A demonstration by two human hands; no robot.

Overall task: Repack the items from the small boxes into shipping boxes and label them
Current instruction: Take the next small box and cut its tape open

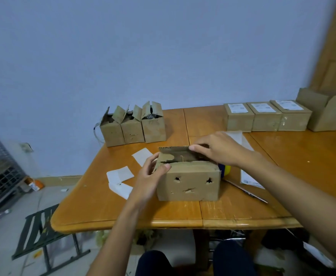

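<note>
A worn cardboard shipping box [189,183] with torn holes in its front stands in the middle of the wooden table [123,208]. My left hand [153,176] grips its left end, thumb on the near top edge. My right hand [216,150] reaches over the box and presses its far flap [175,153] with the fingertips. The box's inside is mostly hidden. Three small open boxes [133,126] stand at the back left. Three closed boxes with white labels [266,117] line the back right.
An open empty carton [322,112] stands at the far right. White label backings [120,176] lie left of the box, label sheets [250,179] to the right. A yellow-blue object [225,170] and a thin metal tool [246,191] lie beside the box. A folding stool [41,232] stands on the floor.
</note>
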